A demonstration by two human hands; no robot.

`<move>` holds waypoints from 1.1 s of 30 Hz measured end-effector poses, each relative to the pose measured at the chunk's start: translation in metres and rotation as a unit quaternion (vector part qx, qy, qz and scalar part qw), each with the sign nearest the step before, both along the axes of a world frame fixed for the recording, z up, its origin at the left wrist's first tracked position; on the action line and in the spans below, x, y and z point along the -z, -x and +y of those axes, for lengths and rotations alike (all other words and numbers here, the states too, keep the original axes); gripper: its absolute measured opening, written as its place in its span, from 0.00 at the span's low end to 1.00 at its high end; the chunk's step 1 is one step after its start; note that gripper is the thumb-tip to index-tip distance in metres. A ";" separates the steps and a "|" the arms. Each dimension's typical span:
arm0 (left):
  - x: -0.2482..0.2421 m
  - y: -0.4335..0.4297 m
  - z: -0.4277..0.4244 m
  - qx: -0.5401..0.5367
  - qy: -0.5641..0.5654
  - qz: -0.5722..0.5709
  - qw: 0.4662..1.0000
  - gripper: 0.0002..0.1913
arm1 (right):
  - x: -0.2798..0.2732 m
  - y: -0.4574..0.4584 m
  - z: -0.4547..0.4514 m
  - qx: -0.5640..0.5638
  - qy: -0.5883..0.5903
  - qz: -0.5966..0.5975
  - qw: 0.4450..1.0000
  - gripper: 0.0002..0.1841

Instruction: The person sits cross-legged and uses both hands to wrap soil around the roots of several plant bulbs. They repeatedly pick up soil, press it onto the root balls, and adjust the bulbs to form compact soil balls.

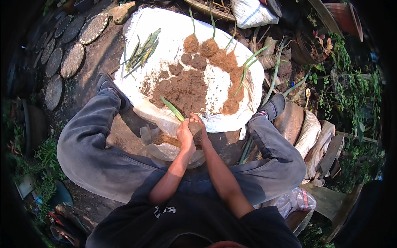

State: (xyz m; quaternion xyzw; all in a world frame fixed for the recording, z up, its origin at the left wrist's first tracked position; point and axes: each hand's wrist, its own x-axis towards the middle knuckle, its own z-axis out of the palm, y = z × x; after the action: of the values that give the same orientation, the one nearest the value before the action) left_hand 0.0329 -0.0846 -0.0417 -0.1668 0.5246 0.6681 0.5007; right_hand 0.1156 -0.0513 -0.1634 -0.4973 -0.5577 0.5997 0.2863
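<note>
My left hand and my right hand are cupped around a brown fibre-wrapped root ball. From it a green snake plant leaf points up and to the left. Just beyond my hands, a heap of dark moist soil clumps lies on a white woven sack. Below my hands sits a clear plastic bag with coconut fibre in it, partly hidden by my left forearm.
Several fibre-wrapped balls with green shoots curve along the sack's far and right side. Cut snake plant leaves lie at its left. Round stepping stones lie far left. Pots and filled sacks crowd the right.
</note>
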 end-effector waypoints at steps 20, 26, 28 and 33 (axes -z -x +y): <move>0.002 -0.003 0.000 -0.012 -0.005 -0.005 1.000 0.11 | 0.036 -0.006 0.003 0.149 0.154 0.218 0.952 0.14; 0.000 -0.002 0.000 -0.021 -0.011 -0.023 0.999 0.12 | 0.014 -0.006 0.012 0.089 0.133 -0.008 0.987 0.19; -0.005 -0.001 0.001 -0.020 -0.013 -0.028 0.999 0.12 | 0.007 -0.004 0.012 0.115 0.100 0.022 0.988 0.19; -0.007 -0.001 0.001 -0.024 -0.020 -0.057 0.998 0.12 | -0.030 0.001 0.022 0.169 0.180 0.074 0.966 0.11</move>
State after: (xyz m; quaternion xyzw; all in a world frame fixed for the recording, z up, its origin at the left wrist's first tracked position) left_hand 0.0338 -0.0840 -0.0345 -0.2072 0.4777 0.6799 0.5164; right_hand 0.1144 -0.0290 -0.1335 -0.5820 -0.3253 0.6683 0.3299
